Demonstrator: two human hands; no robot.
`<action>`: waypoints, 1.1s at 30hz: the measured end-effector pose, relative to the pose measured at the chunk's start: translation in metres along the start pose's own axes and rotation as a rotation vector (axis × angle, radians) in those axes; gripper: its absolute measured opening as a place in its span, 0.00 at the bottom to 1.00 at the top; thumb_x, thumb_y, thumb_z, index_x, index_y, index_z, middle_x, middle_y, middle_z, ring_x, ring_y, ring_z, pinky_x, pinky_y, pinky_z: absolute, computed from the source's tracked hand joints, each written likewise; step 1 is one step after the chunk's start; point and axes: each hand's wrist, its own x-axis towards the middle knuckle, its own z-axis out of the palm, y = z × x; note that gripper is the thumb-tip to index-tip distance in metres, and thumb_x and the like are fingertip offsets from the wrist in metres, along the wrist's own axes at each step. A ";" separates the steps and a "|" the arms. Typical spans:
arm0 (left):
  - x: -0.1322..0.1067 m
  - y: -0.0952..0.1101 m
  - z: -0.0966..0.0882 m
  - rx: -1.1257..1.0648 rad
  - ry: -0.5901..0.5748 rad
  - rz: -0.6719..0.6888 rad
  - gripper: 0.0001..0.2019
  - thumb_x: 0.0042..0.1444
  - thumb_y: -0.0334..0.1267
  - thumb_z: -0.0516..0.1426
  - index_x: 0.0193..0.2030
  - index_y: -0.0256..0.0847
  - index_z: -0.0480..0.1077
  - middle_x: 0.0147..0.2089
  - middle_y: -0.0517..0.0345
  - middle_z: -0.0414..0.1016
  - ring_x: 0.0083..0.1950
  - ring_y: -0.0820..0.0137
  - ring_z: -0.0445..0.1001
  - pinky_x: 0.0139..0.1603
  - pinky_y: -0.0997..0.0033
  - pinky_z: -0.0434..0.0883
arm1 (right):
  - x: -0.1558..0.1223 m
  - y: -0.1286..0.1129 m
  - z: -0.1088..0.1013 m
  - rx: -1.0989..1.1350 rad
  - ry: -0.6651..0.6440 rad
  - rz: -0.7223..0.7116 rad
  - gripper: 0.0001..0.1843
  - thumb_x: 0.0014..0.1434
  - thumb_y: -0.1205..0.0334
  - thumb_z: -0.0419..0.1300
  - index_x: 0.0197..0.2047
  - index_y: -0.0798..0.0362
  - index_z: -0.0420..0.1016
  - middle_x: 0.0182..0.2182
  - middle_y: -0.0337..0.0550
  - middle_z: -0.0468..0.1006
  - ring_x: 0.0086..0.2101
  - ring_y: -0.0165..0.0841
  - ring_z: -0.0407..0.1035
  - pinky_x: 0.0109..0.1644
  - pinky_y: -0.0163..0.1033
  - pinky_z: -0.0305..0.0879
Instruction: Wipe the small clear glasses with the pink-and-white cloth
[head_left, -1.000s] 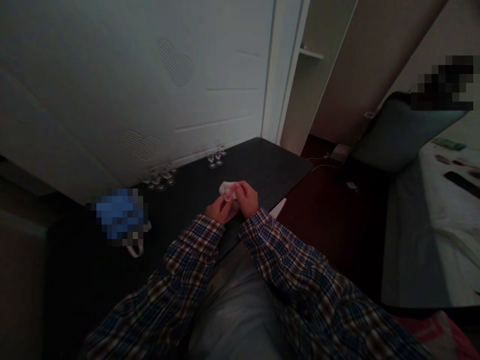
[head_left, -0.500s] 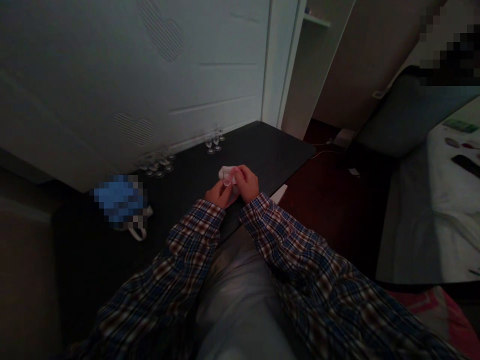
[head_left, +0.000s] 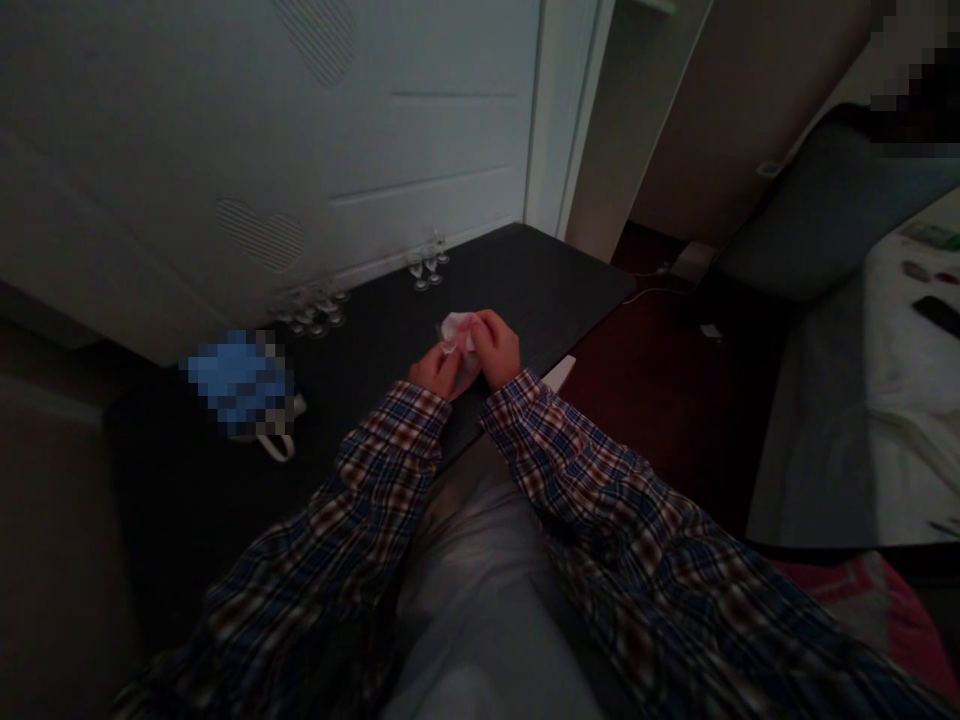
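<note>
Over the near edge of a dark table [head_left: 525,290], my left hand [head_left: 435,372] and my right hand [head_left: 496,350] are closed together around a small glass wrapped in a white cloth [head_left: 454,330]. The cloth bulges out above my fingers. The glass itself is mostly hidden by the cloth and hands in the dim light. Both arms wear plaid sleeves.
Several small stemmed glasses [head_left: 315,312] stand along the table's far edge, with a few more [head_left: 427,265] further right. A blue object [head_left: 238,380] lies at the left. A white panelled wall [head_left: 300,150] is behind. At the right are dark floor [head_left: 660,390] and a bed [head_left: 900,340].
The view has tilted, so the table and hands sit higher in the frame. My hands have stayed together on the cloth and turned it slightly.
</note>
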 end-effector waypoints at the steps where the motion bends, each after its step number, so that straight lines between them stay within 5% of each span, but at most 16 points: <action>1: 0.000 0.000 0.000 0.015 -0.002 0.008 0.20 0.58 0.49 0.45 0.39 0.40 0.72 0.29 0.55 0.74 0.34 0.65 0.73 0.28 0.74 0.63 | 0.000 0.000 0.000 0.002 -0.003 0.008 0.16 0.62 0.50 0.48 0.35 0.52 0.70 0.28 0.36 0.71 0.30 0.27 0.64 0.35 0.32 0.59; 13: -0.004 0.003 0.000 -0.023 0.070 -0.084 0.16 0.56 0.49 0.47 0.42 0.41 0.67 0.31 0.57 0.75 0.33 0.67 0.73 0.30 0.74 0.64 | -0.002 -0.006 -0.002 -0.022 0.033 -0.016 0.16 0.62 0.51 0.46 0.36 0.52 0.69 0.29 0.37 0.72 0.31 0.27 0.64 0.36 0.31 0.58; 21: -0.011 0.009 -0.002 0.053 0.018 0.017 0.13 0.57 0.47 0.48 0.43 0.42 0.66 0.35 0.55 0.77 0.36 0.66 0.75 0.32 0.74 0.64 | 0.000 -0.003 0.000 -0.029 0.018 0.033 0.17 0.61 0.48 0.48 0.35 0.52 0.69 0.27 0.36 0.71 0.28 0.26 0.63 0.33 0.31 0.56; 33: -0.004 -0.001 0.005 -0.107 0.146 -0.018 0.17 0.56 0.55 0.49 0.41 0.43 0.64 0.28 0.60 0.73 0.27 0.69 0.72 0.25 0.76 0.62 | 0.000 -0.002 0.000 0.000 0.048 -0.028 0.16 0.61 0.50 0.48 0.34 0.52 0.69 0.26 0.36 0.70 0.28 0.27 0.63 0.32 0.32 0.56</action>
